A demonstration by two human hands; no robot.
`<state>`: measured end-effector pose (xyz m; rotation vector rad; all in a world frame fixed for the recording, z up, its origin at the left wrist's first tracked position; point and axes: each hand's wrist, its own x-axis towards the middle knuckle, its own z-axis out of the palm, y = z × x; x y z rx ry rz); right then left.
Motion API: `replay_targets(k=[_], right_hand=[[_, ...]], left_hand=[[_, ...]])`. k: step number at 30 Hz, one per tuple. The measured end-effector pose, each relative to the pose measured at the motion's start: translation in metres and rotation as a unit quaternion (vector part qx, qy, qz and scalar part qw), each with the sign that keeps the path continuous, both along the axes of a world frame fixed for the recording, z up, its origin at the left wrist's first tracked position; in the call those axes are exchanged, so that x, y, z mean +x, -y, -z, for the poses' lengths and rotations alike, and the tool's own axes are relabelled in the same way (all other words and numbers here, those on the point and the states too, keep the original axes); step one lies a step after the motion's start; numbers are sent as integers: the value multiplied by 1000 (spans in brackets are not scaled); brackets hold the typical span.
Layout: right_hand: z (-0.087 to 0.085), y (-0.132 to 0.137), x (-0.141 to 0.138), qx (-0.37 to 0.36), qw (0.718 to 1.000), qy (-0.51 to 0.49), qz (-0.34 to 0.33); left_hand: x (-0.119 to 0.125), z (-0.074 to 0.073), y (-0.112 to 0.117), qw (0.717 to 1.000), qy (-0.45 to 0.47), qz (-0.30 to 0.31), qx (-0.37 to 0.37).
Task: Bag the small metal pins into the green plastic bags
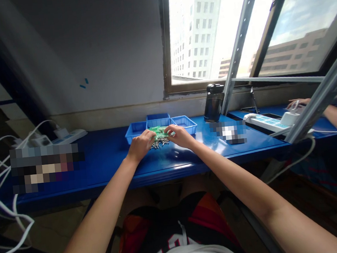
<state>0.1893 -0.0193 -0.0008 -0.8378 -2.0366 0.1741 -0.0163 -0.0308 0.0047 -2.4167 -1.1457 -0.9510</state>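
Observation:
Both my hands reach out over the blue workbench [106, 156]. My left hand [141, 144] and my right hand [180, 135] are closed on the two ends of a small green circuit board [160, 132]. Just under the board lies a little pile of metal screws or pins [160, 143] on the bench top. Behind the board stand three blue plastic trays: one on the left [135, 130], one in the middle at the back [157, 118] and one on the right [186, 122].
A dark bottle [214, 103] stands by the window. White power strips lie at the left [68, 137] and right [265, 121], with white cables [2, 198] hanging off the left edge. Another person's hand [299, 102] rests at the far right behind slanted metal rails [318, 104].

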Motion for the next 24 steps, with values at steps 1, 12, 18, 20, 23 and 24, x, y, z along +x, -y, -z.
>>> replay_targets(k=[1, 12, 18, 20, 23, 24], right_hand=[[0, 0, 0, 1, 1000, -1, 4], [-4, 0, -1, -35, 998, -27, 37], [-7, 4, -1, -53, 997, -44, 32], [-7, 4, -1, -62, 996, -55, 30], [-6, 3, 0, -84, 993, -76, 24], [-5, 2, 0, -89, 993, -80, 22]], left_hand=[[0, 0, 0, 1000, 2, -1, 0], [0, 1, -3, 997, 70, -4, 24], [2, 0, 1, 999, 36, -2, 26], [2, 0, 1, 999, 35, 4, 21], [2, 1, 0, 999, 33, 17, 15], [1, 1, -1, 999, 32, 21, 14]])
